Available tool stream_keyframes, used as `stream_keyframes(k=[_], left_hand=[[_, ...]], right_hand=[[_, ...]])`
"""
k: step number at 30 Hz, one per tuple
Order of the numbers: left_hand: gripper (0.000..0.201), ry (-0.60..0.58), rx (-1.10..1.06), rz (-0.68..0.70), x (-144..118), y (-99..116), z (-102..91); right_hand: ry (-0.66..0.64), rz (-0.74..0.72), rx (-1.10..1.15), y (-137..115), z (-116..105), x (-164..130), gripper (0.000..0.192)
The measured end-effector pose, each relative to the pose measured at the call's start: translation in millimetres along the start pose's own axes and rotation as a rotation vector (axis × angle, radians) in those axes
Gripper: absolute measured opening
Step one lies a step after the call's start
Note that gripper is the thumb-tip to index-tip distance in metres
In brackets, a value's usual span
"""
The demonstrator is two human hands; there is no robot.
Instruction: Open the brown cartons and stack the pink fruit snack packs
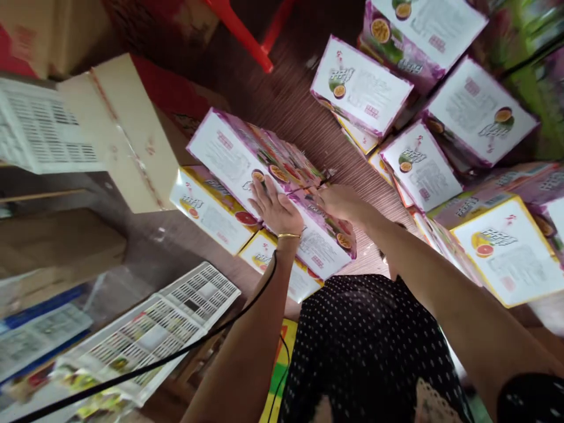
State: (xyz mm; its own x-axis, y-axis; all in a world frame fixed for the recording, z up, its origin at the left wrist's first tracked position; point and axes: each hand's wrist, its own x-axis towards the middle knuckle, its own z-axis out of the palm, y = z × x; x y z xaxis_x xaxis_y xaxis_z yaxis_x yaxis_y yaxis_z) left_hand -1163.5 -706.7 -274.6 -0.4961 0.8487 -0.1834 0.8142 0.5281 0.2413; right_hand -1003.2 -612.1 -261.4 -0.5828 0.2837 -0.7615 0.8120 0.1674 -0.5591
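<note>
My left hand (275,207) lies flat, fingers spread, on a purple-edged white fruit carton (229,155) printed with passion fruit. My right hand (339,201) rests on the same carton's coloured side near its top edge; whether it grips is hard to tell. The carton lies tilted on top of yellow-edged cartons (211,214) on the brown wooden floor (282,94). A gold bangle sits on my left wrist.
More purple cartons (361,85) and a yellow one (511,249) are piled to the right. A brown cardboard flap (127,129) and white plastic crates (39,126) stand left; another crate (154,329) lies lower left. Red stool legs (247,32) show at top.
</note>
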Motion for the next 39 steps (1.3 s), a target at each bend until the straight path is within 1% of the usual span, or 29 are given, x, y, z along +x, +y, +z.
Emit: stream_keyframes(k=[5,8,10,12,14,15,16,17,18,19,20,21,22,23,24,25,26,27,29,30,31,32,33,34,35,36,38,39], left_hand=[[0.082,0.018,0.017,0.027,-5,0,7.3],[0.088,0.009,0.037,0.022,-5,0,10.2],[0.090,0.015,0.063,0.018,-6,1,11.2],[0.090,0.040,0.080,0.025,-8,2,11.7],[0.087,0.063,0.080,0.040,-9,4,11.8],[0.084,0.074,0.075,0.044,-9,5,11.8],[0.080,0.079,0.067,0.044,-9,6,11.8],[0.076,0.072,0.059,0.040,-9,6,11.9],[0.073,0.053,0.052,0.035,-8,7,12.2],[0.071,0.031,0.048,0.028,-7,7,12.6],[0.071,0.014,0.047,0.021,-7,7,13.2],[0.070,0.009,0.051,0.017,-6,6,14.1],[0.070,0.020,0.057,0.013,-6,5,15.0],[0.070,0.039,0.068,0.011,-7,4,16.1],[0.070,0.062,0.084,0.011,-7,2,17.0],[0.070,0.079,0.102,0.010,-8,1,17.7],[0.069,0.088,0.121,0.009,-9,0,18.0],[0.069,0.083,0.138,0.009,-10,0,17.9],[0.071,0.064,0.154,0.013,-12,0,16.9],[0.072,0.063,0.153,0.013,-12,2,16.3],[0.074,0.056,0.148,0.014,-12,3,16.0],[0.076,0.059,0.143,0.015,-12,4,16.0],[0.079,0.070,0.141,0.014,-11,5,16.4],[0.081,0.084,0.143,0.013,-10,5,17.2],[0.083,0.096,0.150,0.015,-9,5,18.3],[0.087,0.113,0.158,0.025,-8,3,19.5],[0.092,0.137,0.179,0.055,-7,-1,22.0],[0.091,0.140,0.189,0.074,-6,-3,23.1]], right_hand=[[0.012,-0.071,0.030,3,5,7,0.052],[0.029,-0.130,0.010,3,19,5,0.046],[-0.010,-0.148,-0.016,9,40,-14,0.042],[-0.113,-0.131,-0.021,23,66,-51,0.039],[-0.225,-0.074,-0.007,45,90,-93,0.039],[-0.261,-0.032,-0.003,56,97,-110,0.042],[-0.269,0.022,-0.003,67,100,-119,0.045],[-0.239,0.086,-0.003,75,99,-120,0.049],[-0.177,0.142,0.002,81,94,-111,0.053],[-0.105,0.173,0.013,83,86,-93,0.056],[-0.031,0.184,0.032,82,77,-68,0.059],[0.020,0.148,0.058,78,69,-40,0.060],[0.029,0.083,0.079,72,63,-12,0.059],[0.034,0.034,0.095,66,61,12,0.058],[0.025,-0.018,0.106,60,63,29,0.057],[0.012,-0.048,0.110,58,71,36,0.056],[-0.009,-0.064,0.108,58,82,33,0.053],[-0.046,-0.072,0.097,63,96,22,0.050],[-0.162,-0.069,0.060,81,124,-17,0.043],[-0.226,-0.055,0.035,94,134,-38,0.043],[-0.273,-0.024,0.016,106,139,-55,0.044],[-0.282,0.013,0.007,118,140,-65,0.048],[-0.251,0.057,0.011,126,137,-66,0.053],[-0.195,0.094,0.027,132,131,-57,0.057],[-0.129,0.109,0.052,134,124,-39,0.059],[-0.071,0.102,0.080,132,118,-16,0.060],[-0.036,0.026,0.132,121,113,38,0.055],[-0.039,-0.010,0.149,114,116,62,0.053]])
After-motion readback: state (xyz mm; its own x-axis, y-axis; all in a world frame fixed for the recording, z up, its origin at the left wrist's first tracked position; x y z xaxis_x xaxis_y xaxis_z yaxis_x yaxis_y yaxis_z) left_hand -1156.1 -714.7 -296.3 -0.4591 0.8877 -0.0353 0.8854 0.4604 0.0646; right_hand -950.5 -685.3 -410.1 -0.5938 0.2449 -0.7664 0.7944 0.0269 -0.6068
